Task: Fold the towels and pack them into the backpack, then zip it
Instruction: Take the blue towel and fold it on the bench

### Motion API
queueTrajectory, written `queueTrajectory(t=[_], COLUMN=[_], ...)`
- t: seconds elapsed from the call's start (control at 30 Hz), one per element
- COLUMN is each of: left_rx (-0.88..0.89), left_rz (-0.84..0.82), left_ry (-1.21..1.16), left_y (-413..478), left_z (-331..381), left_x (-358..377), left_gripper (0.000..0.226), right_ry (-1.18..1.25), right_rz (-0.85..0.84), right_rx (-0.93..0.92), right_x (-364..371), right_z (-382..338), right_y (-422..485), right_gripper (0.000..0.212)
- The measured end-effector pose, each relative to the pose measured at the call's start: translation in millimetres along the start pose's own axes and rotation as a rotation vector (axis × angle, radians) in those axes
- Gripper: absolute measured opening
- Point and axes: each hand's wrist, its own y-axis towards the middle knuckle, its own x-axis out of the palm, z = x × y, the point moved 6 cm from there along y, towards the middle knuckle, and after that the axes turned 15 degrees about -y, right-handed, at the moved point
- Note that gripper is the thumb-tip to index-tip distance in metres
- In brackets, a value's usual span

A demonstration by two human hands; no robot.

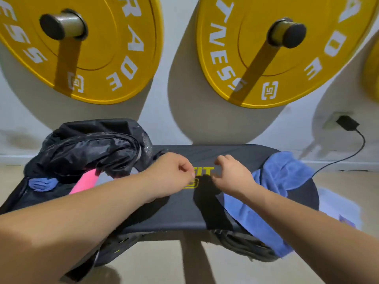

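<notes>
A black backpack (90,146) lies open on the left end of a dark grey bench (235,154). A rolled pink towel (85,181) and a folded blue towel (42,183) sit in its mouth. Another blue towel (274,181) is draped loose over the bench's right end and hangs past the front edge. My left hand (170,175) and my right hand (231,175) hover close together over the bench's middle, above a yellow logo, fingers curled. Nothing shows plainly between the fingers; whether they pinch the dark surface is unclear.
Two yellow weight plates (86,48) (283,50) hang on pegs on the white wall behind the bench. A black plug and cable (347,123) run down the wall at the right. A white sheet (336,206) lies on the floor at the right.
</notes>
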Motion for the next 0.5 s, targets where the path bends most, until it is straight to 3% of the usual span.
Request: queueTrajectory(t=[0.1, 0.17, 0.33, 0.5], left_rx=[0.017, 0.004, -0.012, -0.032], left_rz=[-0.048, -0.055, -0.05, -0.069], left_ry=[-0.04, -0.049, 0.071, 0.113], left_y=[6.3, 5.8, 3.1, 2.5], left_z=[4.1, -6.9, -36.3, -47.4], left_x=[47.6, 66.1, 70.8, 59.6], left_gripper=[0.008, 0.006, 0.006, 0.01], right_ry=[-0.045, -0.051, 0.054, -0.207], right_rz=[-0.102, -0.162, -0.357, -0.274], right_rx=[0.196, 0.222, 0.034, -0.227], right_x=[19.8, 24.6, 46.6, 62.3], right_z=[75.8, 101.6, 84.3, 37.7], right_y=[-12.9, -19.6, -39.4, -46.9], right_gripper=[0.035, 0.041, 0.053, 0.024])
